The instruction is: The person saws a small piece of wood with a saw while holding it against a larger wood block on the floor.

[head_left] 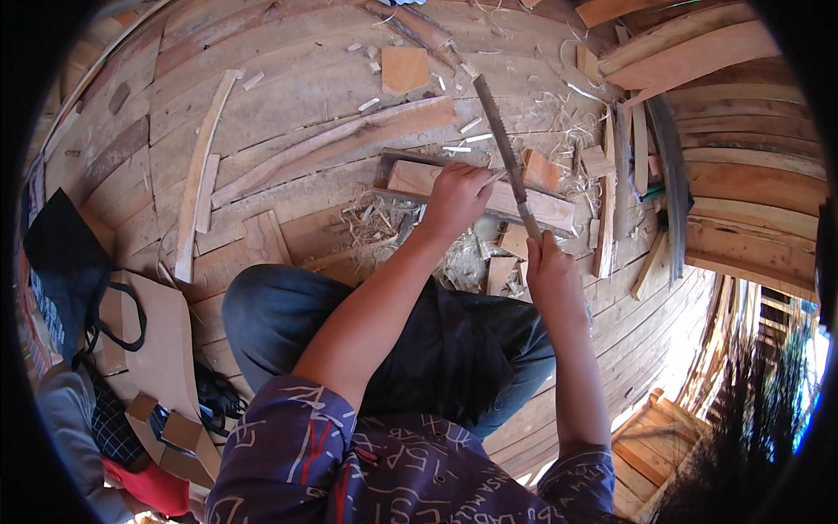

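My right hand (555,272) is wrapped round the wooden handle of a handsaw (501,127). Its long, narrow toothed blade points away from me and leans a little to the left. My left hand (457,197) is closed and rests on a pale, squared wooden block (546,208). Between its thumb and fingers pokes a thin wooden stick (497,176), its tip close to the blade. The rest of the stick is hidden in the hand. Dark boards (384,162) lie along the block's edges, in front of my crossed legs.
Shavings (371,223) and offcuts litter the plank floor (305,87). Beyond the block lie a long curved board (340,140) and a square wood piece (405,70). Planks (733,61) are stacked at right. At left stand an open cardboard box (161,323) and a black bag (65,253).
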### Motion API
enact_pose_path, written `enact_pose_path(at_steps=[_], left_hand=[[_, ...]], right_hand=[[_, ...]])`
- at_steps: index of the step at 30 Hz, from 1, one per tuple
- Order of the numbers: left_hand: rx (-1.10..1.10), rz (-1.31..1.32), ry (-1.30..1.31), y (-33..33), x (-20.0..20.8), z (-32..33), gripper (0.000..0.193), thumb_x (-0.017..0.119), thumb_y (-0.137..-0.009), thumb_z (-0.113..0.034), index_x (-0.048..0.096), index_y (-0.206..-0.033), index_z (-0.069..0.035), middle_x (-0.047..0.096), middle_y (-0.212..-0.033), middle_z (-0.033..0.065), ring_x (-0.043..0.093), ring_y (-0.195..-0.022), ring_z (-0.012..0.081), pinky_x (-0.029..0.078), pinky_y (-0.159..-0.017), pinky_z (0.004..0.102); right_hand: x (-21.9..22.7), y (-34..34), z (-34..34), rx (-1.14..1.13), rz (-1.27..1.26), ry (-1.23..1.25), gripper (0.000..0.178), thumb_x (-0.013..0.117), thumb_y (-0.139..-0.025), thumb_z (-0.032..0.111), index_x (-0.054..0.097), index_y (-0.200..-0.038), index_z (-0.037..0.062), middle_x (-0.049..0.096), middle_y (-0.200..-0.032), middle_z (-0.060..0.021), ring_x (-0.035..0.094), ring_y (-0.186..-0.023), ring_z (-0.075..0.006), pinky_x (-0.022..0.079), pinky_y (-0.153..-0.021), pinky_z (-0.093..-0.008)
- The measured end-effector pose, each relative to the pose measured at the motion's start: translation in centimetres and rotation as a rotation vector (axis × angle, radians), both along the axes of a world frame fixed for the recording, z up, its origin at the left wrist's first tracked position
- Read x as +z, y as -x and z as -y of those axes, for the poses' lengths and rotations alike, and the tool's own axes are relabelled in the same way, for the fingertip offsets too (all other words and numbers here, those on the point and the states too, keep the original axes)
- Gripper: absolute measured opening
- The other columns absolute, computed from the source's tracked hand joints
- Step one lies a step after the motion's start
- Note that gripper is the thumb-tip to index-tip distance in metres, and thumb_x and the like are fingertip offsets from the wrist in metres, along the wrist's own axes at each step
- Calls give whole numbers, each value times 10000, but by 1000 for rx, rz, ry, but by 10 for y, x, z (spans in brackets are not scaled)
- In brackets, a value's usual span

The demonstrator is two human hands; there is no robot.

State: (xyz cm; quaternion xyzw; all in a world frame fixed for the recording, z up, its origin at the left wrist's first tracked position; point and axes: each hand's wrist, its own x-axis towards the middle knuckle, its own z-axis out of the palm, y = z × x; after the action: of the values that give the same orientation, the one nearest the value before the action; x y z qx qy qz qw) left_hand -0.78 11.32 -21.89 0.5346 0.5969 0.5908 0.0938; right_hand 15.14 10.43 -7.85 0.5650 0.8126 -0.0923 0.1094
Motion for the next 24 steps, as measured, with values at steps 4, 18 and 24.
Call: enact_pose_path(at_steps=[4,18,24], left_hand=[[25,-67,-24,6,20,-1,80,720,-744,-46,680,-813,-43,657,-745,102,622,-767,278,470,-772,393],[-4,-189,66,-7,-26,3,97,731,-717,-69,640,-744,-51,673,-759,60,620,-841,242,448,-812,414],[-73,-148,169,-18,-38,15,86,729,-721,-63,675,-787,-48,670,-758,74,620,-841,252,454,-791,406]], right_hand=[[13,-2,8,-23,-67,-7,270,475,-1008,300,531,-961,41,644,-697,-266,649,-695,-465,511,-593,-578],[-23,-16,5,39,67,-35,263,483,-1003,307,519,-947,52,654,-693,-236,668,-683,-434,541,-592,-531],[-49,-33,6,56,17,81,252,496,-1000,294,500,-953,47,657,-723,-249,669,-697,-430,543,-582,-522]])
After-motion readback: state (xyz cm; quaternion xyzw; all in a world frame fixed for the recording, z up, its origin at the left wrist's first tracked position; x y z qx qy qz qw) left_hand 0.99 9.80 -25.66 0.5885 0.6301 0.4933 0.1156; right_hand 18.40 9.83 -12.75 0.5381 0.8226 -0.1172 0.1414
